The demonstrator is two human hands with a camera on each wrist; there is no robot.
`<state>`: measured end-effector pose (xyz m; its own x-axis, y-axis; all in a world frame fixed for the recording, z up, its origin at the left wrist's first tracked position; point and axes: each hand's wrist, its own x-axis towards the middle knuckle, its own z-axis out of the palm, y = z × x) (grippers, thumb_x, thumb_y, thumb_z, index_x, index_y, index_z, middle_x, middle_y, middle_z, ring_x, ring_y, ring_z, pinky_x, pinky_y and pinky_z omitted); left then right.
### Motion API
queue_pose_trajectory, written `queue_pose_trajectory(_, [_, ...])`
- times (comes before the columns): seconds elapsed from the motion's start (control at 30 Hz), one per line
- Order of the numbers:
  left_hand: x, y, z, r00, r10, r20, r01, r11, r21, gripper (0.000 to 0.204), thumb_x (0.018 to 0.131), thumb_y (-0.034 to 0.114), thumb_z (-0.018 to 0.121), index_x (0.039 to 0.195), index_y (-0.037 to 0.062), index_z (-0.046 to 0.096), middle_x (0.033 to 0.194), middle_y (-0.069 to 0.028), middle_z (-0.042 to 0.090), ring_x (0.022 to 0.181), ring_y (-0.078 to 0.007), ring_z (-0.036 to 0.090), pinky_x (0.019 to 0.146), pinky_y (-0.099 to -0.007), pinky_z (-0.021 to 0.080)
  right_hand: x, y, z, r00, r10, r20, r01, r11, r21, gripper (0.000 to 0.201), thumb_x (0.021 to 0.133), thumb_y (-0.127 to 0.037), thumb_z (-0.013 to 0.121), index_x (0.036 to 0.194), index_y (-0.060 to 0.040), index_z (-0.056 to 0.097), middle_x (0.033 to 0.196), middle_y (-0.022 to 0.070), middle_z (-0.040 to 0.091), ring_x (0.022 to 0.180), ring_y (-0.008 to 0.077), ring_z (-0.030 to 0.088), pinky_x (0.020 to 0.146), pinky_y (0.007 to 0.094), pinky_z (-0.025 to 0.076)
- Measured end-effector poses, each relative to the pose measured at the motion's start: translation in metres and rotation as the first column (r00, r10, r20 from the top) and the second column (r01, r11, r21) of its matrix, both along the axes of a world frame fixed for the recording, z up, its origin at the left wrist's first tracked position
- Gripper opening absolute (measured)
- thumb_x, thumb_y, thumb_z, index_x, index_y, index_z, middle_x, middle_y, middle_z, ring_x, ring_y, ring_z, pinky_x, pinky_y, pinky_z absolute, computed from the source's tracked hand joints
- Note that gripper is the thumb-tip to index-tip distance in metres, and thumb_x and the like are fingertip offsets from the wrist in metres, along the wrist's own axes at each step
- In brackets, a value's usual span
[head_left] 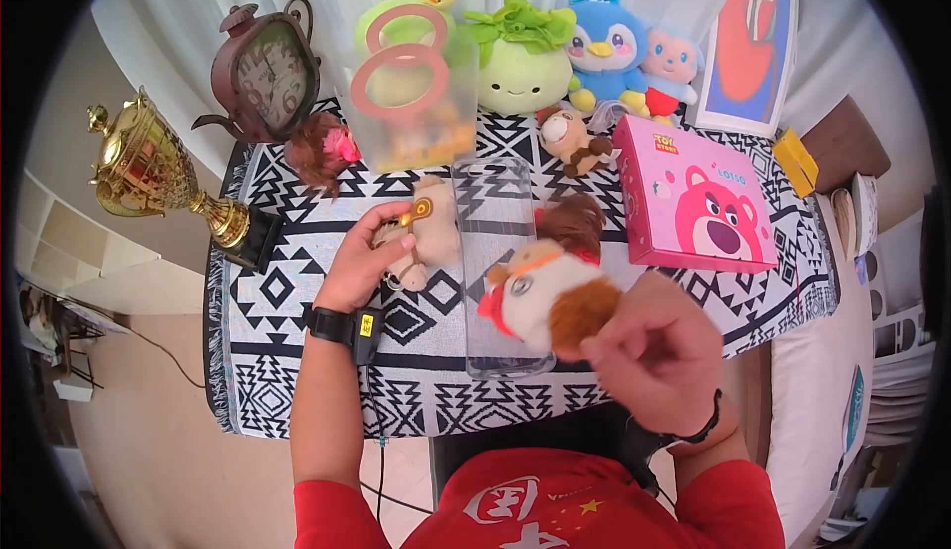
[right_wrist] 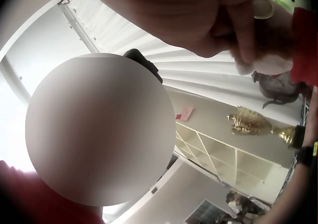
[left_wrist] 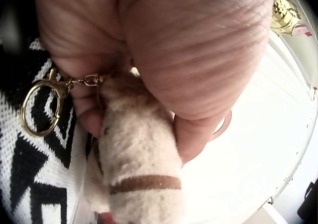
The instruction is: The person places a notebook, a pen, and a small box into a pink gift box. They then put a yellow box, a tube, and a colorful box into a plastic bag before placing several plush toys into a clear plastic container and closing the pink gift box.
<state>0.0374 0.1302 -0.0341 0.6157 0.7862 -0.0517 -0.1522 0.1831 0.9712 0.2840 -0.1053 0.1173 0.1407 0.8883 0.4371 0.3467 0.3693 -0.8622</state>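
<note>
Nearest, right hand (head_left: 654, 351) raised above the table's near edge, fingers curled tight round a white-and-brown plush chicken keychain (head_left: 540, 296), red comb at its left. Just beyond, a clear plastic bin (head_left: 493, 252) stands on the black-and-white patterned cloth (head_left: 267, 351). Left of the bin, left hand (head_left: 371, 262) clamps a beige plush keychain (head_left: 426, 227); its gold ring (left_wrist: 42, 107) hangs free over the cloth. Right: pink box (head_left: 693, 197). Far: 1 gold trophy (head_left: 149, 167), clock (head_left: 265, 75), 4 plush toys in a row.

left hand (head_left: 369, 257) gripping, right hand (head_left: 654, 351) clenched, raised
</note>
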Motion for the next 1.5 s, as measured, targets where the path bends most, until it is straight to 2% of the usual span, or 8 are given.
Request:
queue_pose_trajectory(0.27, [-0.001,0.002,-0.004,1.000,-0.012,0.004,0.012,1.000,-0.005,0.047,0.094,0.009,0.073,0.137,0.0043,0.056,0.129,-0.0054,0.062,0.116,-0.0139,0.059,0.100,-0.0304,0.049,-0.013,-0.001,-0.020,0.958,0.174,-0.229,-0.216,0.961,-0.172,0.018,0.085,0.007,0.072,0.099,-0.0042,0.068,0.083,0.0000,0.053,0.070,0.0080,0.046,0.059,0.0220,0.036])
queue_pose_trajectory(0.57, [-0.001,0.000,-0.002,1.000,-0.011,0.007,0.011,1.000,-0.002,0.048,0.093,0.009,0.074,0.137,0.0045,0.056,0.129,-0.0050,0.062,0.116,-0.0132,0.059,0.100,-0.0293,0.050,-0.011,-0.003,-0.023,0.945,0.259,-0.200,-0.301,0.928,-0.221,0.019,0.088,0.005,0.071,0.106,-0.0025,0.068,0.090,0.0034,0.058,0.076,0.0082,0.053,0.058,0.0214,0.042])
queue_pose_trajectory(0.7, [-0.001,0.002,-0.004,1.000,-0.011,-0.025,0.012,1.000,0.006,0.048,0.093,0.009,0.074,0.137,0.0040,0.056,0.130,-0.0046,0.061,0.117,-0.0131,0.058,0.102,-0.0295,0.048,-0.016,-0.001,-0.016,0.873,0.427,-0.235,-0.487,0.750,-0.447,0.029,0.091,0.007,0.066,0.119,0.0009,0.062,0.111,0.0115,0.053,0.102,0.0164,0.063,0.085,0.0276,0.063])
queue_pose_trajectory(0.83, [0.000,0.001,0.001,1.000,-0.007,-0.022,0.007,1.000,0.015,0.048,0.093,0.010,0.074,0.137,0.0038,0.056,0.130,-0.0047,0.061,0.119,-0.0132,0.058,0.103,-0.0300,0.047,-0.007,-0.004,-0.008,0.819,0.567,-0.090,-0.529,0.684,-0.503,0.040,0.092,-0.003,0.070,0.130,-0.0026,0.059,0.137,0.0138,0.052,0.114,0.0191,0.065,0.078,0.0265,0.064])
queue_pose_trajectory(1.07, [-0.001,0.002,-0.004,0.999,-0.002,-0.032,0.003,1.000,0.010,0.047,0.092,0.010,0.075,0.136,0.0044,0.058,0.130,-0.0041,0.061,0.118,-0.0129,0.058,0.102,-0.0294,0.048,0.019,0.000,0.002,0.922,0.338,0.187,-0.239,0.880,-0.411,0.025,0.096,-0.018,0.070,0.118,-0.0076,0.068,0.099,0.0037,0.073,0.070,0.0177,0.071,0.062,0.0275,0.056])
queue_pose_trajectory(1.13, [0.000,0.003,-0.004,1.000,0.002,-0.023,-0.001,1.000,0.024,0.048,0.092,0.010,0.075,0.136,0.0045,0.058,0.130,-0.0038,0.061,0.118,-0.0128,0.058,0.101,-0.0293,0.048,0.032,0.029,-0.009,0.991,0.126,0.036,-0.099,0.900,-0.425,0.021,0.096,-0.020,0.071,0.111,-0.0058,0.071,0.089,0.0024,0.073,0.074,0.0130,0.070,0.063,0.0259,0.053])
queue_pose_trajectory(1.27, [0.000,0.002,-0.004,1.000,-0.011,-0.007,0.011,1.000,0.007,0.048,0.092,0.010,0.075,0.136,0.0042,0.057,0.129,-0.0038,0.061,0.117,-0.0127,0.058,0.102,-0.0292,0.047,0.075,0.107,-0.045,0.943,-0.108,0.314,0.184,0.957,-0.224,0.028,0.093,-0.016,0.070,0.117,-0.0020,0.067,0.110,0.0130,0.068,0.101,0.0229,0.068,0.082,0.0324,0.054])
queue_pose_trajectory(1.5, [0.000,0.003,-0.002,1.000,-0.008,0.001,0.008,1.000,-0.013,0.048,0.092,0.010,0.076,0.136,0.0042,0.057,0.128,-0.0039,0.062,0.116,-0.0125,0.058,0.101,-0.0288,0.047,0.122,0.223,-0.094,0.706,-0.150,0.692,0.192,0.981,0.016,0.043,0.082,-0.024,0.077,0.119,-0.0058,0.064,0.114,0.0200,0.065,0.111,0.0400,0.061,0.098,0.0458,0.049])
